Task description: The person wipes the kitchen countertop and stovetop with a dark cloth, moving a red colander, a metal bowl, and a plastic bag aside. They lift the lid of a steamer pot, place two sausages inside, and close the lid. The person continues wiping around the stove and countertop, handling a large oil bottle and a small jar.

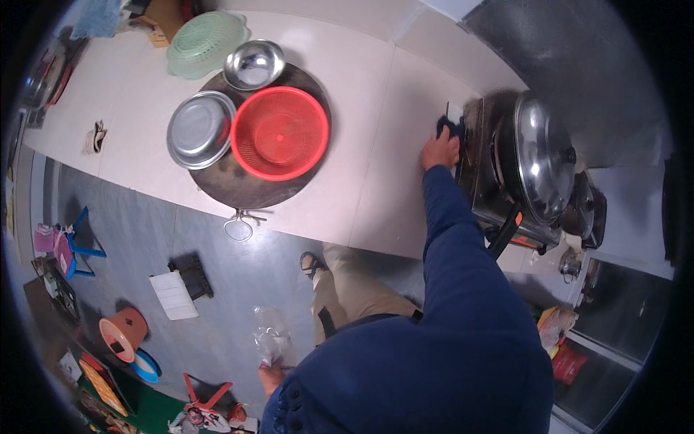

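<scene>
My right hand [442,150] is closed around a dark cloth [451,127] on the countertop, right beside the gas stove [480,157]. My left hand [271,375] grips a clear plastic bag [271,339] low at my side, over the floor. A black pan with a glass lid [544,157] sits on the stove, its handle pointing towards me. On a round dark board [260,190] lie a red plastic colander [280,134], a metal basin [201,130] and a steel bowl [254,64].
A green plastic basket [207,44] lies behind the board. Metal tongs [238,225] jut over the counter's front edge. A folded cloth [95,138] rests further left. On the floor stand a small stool [174,294], an orange bucket [123,333] and a blue-legged chair [81,250].
</scene>
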Motion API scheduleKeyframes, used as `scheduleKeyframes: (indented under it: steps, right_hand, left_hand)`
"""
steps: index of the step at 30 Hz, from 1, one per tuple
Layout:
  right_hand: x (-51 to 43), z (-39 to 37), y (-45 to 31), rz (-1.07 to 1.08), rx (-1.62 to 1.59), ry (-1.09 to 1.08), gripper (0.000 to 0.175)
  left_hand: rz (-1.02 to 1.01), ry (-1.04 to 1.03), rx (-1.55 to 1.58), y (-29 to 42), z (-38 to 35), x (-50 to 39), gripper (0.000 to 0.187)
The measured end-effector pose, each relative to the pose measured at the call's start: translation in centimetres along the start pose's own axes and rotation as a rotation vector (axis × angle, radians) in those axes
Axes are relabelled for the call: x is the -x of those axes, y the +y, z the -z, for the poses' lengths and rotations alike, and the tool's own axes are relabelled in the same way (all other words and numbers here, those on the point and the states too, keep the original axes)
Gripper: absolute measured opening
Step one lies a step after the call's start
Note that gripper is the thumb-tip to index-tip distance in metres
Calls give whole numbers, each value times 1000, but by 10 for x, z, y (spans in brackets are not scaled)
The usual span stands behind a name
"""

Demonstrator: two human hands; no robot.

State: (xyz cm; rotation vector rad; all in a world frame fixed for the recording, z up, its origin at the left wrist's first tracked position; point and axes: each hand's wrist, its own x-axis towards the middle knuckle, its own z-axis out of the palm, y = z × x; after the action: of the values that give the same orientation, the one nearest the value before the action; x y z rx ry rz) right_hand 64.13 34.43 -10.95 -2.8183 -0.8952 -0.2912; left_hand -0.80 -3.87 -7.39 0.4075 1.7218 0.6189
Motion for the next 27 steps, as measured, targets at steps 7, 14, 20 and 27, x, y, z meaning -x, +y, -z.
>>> scheduleKeyframes:
  steps: [7,14,20,27]
  right_hand:
    - [85,42,1,-256,-18,-196,56]
    - [139,64,-2,-193,-51,-271,53]
    - [92,20,-18,61,-206,-84,57]
    - [-51,-35,-87,11,-164,-34,52]
  left_hand:
    - [99,84,-214,-2,-8,21,25]
    - [126,50,-423,-81,17,13,21]
    - [123,116,-299,-85,24,16,22]
    - [178,100,-396,16,-17,19,24]
